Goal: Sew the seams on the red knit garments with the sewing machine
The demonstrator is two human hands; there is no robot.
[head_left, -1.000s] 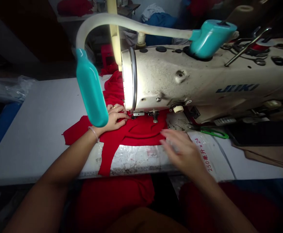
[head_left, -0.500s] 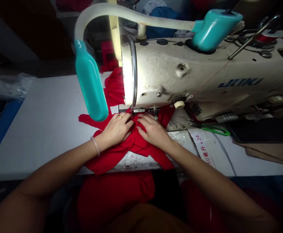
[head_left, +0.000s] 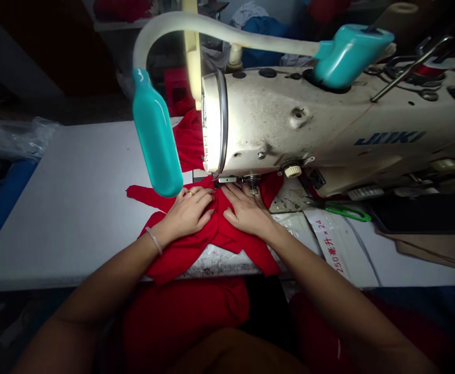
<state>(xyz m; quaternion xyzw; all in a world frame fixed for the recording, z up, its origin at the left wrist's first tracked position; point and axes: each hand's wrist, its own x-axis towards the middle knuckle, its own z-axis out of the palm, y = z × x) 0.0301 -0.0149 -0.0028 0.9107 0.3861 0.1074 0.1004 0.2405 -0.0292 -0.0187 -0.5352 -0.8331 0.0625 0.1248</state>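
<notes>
Red cloth (head_left: 174,262): bunched up, low in the middle of the picture, reaching the presser foot (head_left: 224,179).
Left hand (head_left: 188,210): spread flat, pressing the cloth.
Right hand (head_left: 246,210): spread flat, pressing too.
Danger: my fingers could slip under the foot and get hurt.

"What lay toward the right of the white table (head_left: 67,218)?"

"Green-handled scissors (head_left: 347,211), just beside a white printed sack (head_left: 338,244), with a black tablet (head_left: 424,214) on brown card (head_left: 430,249)."

"And at the left edge?"

"Crumpled clear plastic (head_left: 12,137) and a blue sheet (head_left: 1,202)."

"Overhead?"

"A teal gooseneck lamp (head_left: 157,134) arched from the top of the Juki sewing machine (head_left: 289,119)."
</notes>
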